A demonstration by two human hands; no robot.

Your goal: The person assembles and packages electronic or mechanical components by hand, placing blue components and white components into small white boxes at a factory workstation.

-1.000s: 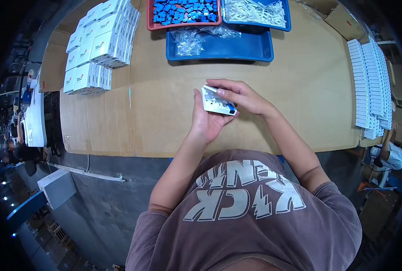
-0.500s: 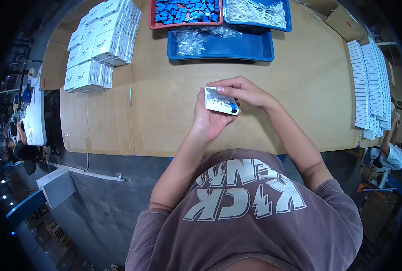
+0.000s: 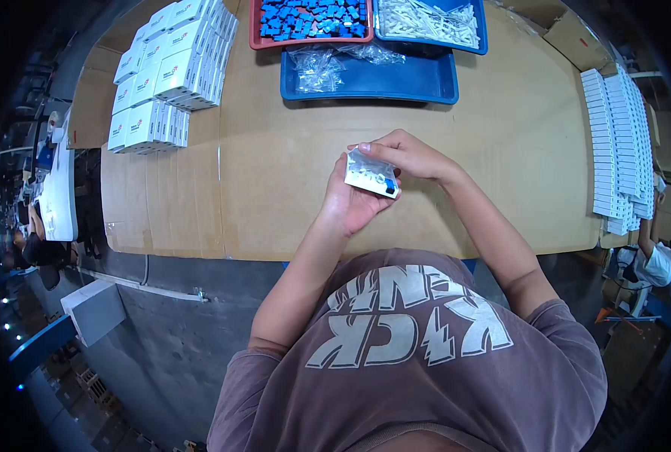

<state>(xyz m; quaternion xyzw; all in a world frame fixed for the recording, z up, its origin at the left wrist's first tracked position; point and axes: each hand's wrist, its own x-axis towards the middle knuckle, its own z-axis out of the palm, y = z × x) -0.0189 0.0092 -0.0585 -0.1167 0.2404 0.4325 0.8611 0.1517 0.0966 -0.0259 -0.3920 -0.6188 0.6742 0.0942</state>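
Note:
My left hand cradles a small flat white box from below, fingers and thumb around its sides. On the upper face of the box lies a clear plastic bag holding small parts, with a blue piece near its lower right corner. Over the far edge reaches my right hand, its thumb pressed on the bag and its fingers curled behind, partly hidden. Both hands are above the cardboard-covered table, near its front edge.
Ahead stands a blue tray with clear plastic bags. Behind it are a red tray of blue pieces and another blue tray of white pieces. White boxes are stacked at left and right. Other people sit at both sides.
The box has tilted and shifted slightly toward me and to the right in my left hand. My right thumb has slid a little along the bag's far edge.

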